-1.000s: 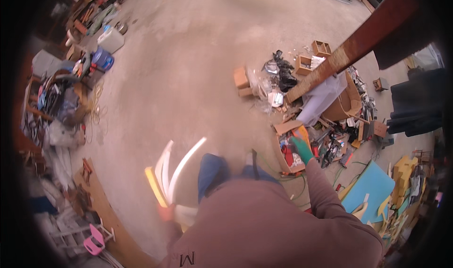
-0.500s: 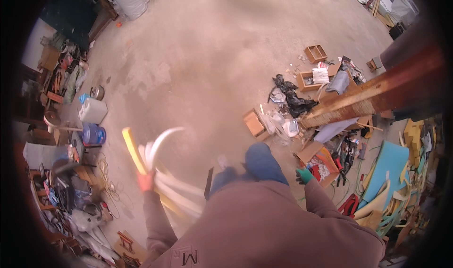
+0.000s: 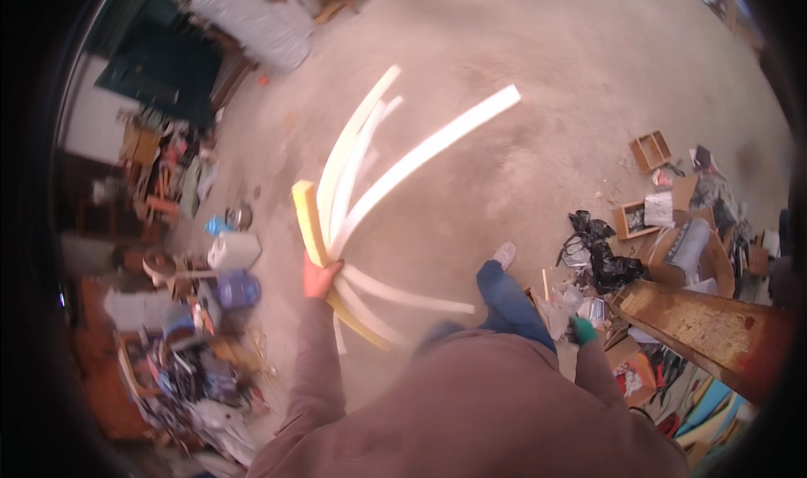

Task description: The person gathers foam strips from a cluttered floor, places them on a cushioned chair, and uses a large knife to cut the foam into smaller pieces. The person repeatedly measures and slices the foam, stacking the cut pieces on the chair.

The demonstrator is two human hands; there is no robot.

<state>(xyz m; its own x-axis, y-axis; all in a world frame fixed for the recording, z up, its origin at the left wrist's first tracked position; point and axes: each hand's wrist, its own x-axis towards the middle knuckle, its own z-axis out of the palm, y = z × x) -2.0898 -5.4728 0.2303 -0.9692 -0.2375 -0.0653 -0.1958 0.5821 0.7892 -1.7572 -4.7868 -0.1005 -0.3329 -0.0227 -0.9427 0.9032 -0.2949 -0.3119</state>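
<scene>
My left hand (image 3: 319,279), reddish-orange in colour, is closed around the middle of a bundle of long, bendy strips that look like foam. White strips (image 3: 430,157) fan out ahead of it over the floor, and their other ends droop behind the hand. A thicker yellow strip (image 3: 310,226) stands up along the left side of the bundle. Away to the right, my right hand (image 3: 581,331) wears a green glove with dark fingers and hangs beside my leg. It is small and blurred, so its fingers do not show clearly.
A rusty steel beam (image 3: 698,331) slants in at the right. Near it lie a black plastic bag (image 3: 612,264), a wooden box (image 3: 651,152) and cardboard. Along the left stand a blue water jug (image 3: 239,289), a white canister (image 3: 234,251) and piled clutter.
The view has turned and the surroundings have shifted right. The bundle now spreads farther forward, with its white strips straighter. One foot has come forward, and my left hand keeps its hold.
</scene>
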